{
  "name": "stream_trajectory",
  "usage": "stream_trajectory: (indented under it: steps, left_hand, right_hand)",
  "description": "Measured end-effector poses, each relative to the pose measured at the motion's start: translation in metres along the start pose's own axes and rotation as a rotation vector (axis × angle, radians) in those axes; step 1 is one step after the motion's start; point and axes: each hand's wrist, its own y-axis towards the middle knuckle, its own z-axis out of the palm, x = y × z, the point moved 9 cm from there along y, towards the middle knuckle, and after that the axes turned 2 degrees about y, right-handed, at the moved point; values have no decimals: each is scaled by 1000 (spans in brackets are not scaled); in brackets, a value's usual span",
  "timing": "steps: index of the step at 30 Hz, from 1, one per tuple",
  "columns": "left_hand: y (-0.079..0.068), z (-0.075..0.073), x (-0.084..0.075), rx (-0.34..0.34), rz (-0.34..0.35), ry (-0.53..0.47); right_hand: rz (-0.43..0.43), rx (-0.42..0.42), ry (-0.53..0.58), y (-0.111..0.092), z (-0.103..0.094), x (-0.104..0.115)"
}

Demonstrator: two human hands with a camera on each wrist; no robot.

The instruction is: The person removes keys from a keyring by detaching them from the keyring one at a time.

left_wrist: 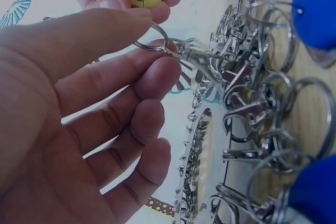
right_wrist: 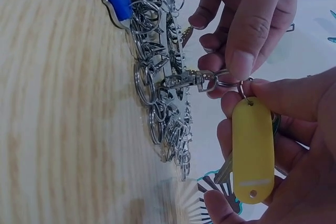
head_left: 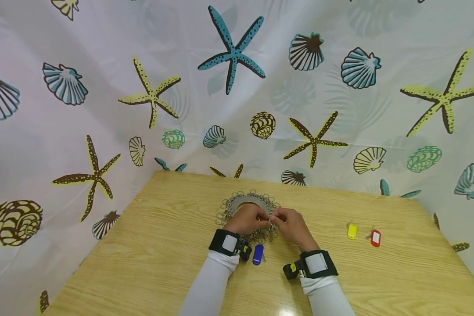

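Note:
My left hand (head_left: pixel 248 219) pinches a metal split ring (left_wrist: pixel 149 44) between thumb and forefinger; its other fingers are loosely bent. That ring hangs from a swivel clasp (right_wrist: pixel 184 79) on a round metal rack (head_left: pixel 265 201) edged with many clasps and rings. From the other side, my right hand (head_left: pixel 294 226) pinches the small ring at the top of a yellow key tag (right_wrist: pixel 253 150). A key (right_wrist: pixel 224 171) hangs behind the tag. Both rings meet at my fingertips; whether they are linked I cannot tell. In the head view my fingers hide the yellow tag.
A blue key tag (head_left: pixel 257 254) with a key lies close in front of the rack. Off to the right on the wooden table (head_left: pixel 162 237) lie another yellow tag (head_left: pixel 352 231) and a red tag (head_left: pixel 375 238). A shell-patterned curtain (head_left: pixel 260 101) encloses the table's back and sides.

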Motion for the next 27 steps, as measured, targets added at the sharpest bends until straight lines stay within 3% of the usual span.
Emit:
stream_trajectory:
  steps: [12, 27]
  left_hand:
    - [0, 0, 4, 1, -25, -45]
    - [1, 0, 3, -7, -21, -24]
  right_hand:
    - [-12, -3, -5, 0, 0, 1]
    - [-6, -1, -4, -1, 0, 0]
